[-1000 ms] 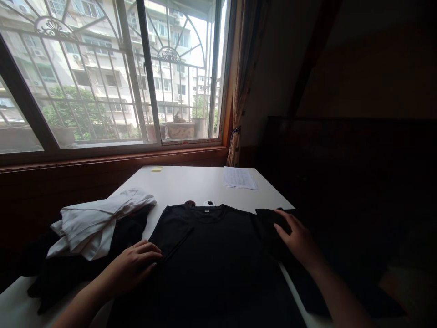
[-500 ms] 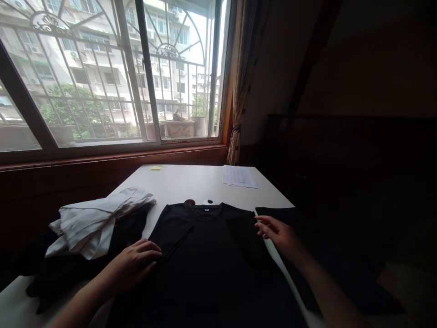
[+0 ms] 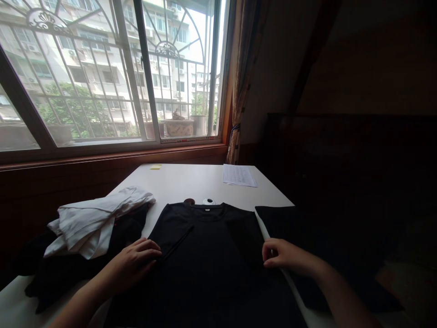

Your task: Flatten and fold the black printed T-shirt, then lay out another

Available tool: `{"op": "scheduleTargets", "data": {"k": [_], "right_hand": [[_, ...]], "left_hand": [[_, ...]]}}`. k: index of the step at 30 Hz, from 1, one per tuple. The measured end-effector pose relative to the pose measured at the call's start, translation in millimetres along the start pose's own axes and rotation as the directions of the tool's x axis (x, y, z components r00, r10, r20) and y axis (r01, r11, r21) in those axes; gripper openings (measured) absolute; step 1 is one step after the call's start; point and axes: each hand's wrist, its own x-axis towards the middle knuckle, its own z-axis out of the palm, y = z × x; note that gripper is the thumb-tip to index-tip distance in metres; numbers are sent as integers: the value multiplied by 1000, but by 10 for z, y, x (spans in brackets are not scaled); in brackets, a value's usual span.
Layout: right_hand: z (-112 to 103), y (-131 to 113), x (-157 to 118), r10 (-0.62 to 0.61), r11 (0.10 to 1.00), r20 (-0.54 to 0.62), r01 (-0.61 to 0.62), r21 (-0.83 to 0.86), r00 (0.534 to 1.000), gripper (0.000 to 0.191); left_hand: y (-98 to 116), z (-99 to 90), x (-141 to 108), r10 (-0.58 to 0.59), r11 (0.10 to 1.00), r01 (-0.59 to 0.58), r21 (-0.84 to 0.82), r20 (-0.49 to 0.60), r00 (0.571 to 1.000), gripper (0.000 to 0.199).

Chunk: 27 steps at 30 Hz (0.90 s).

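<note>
A black T-shirt [image 3: 208, 255] lies spread on the white table [image 3: 191, 182], its collar toward the window and its sleeves folded inward over the body. At its left edge, below the sleeve, my left hand [image 3: 138, 257] rests with bent fingers closed on the dark cloth. My right hand [image 3: 277, 253] is at the shirt's right edge, thumb and forefinger pinched on the black fabric.
White cloth [image 3: 92, 218] lies over dark clothes [image 3: 44, 282] on the left. Another black garment [image 3: 307, 246] is on the right. Printed paper [image 3: 239, 175], a yellow note [image 3: 156, 167] and two small round objects [image 3: 209, 201] lie beyond the shirt.
My right hand has moved down along the shirt's right edge, nearer to me, and its fingers have closed into a pinch. My left hand has hardly moved.
</note>
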Motion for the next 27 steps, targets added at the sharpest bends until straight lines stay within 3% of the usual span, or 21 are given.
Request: {"op": "scheduleTargets", "data": {"k": [5,8,11,13,14,17,20,27], "right_hand": [[-25,-37,-46,13,1000,-25,-13,3,1000,33],[-2,-49,-6,-43,999,-131,39,-28,990,37],[93,-22,122,-143,986,-379,97,-139,914,37],[197,1,228,-162,973,-505,54,-222,848,46],[255,7,276,-150,967,-528,14,-253,836,54],[416,-21,364,-75,941,-436,-81,-328,897,75],[502,-98,366,-84,907,-292,-48,-418,953,82],[493,-148,337,-176,880,-189,68,-470,966,74]], "left_hand": [[9,-6,-7,6,1000,-6,-3,-7,1000,36],[-1,-2,-5,17,1000,-17,-6,-26,1000,36],[-22,13,-4,24,1000,-24,0,-35,999,37],[-39,25,-6,32,999,-32,5,-38,999,36],[-48,30,-8,34,999,-33,6,-36,999,35],[-73,43,-15,24,1000,-24,2,-26,999,34],[-93,50,-19,31,1000,-31,4,-19,999,36],[-125,71,-31,36,999,-36,18,-28,999,36]]}}
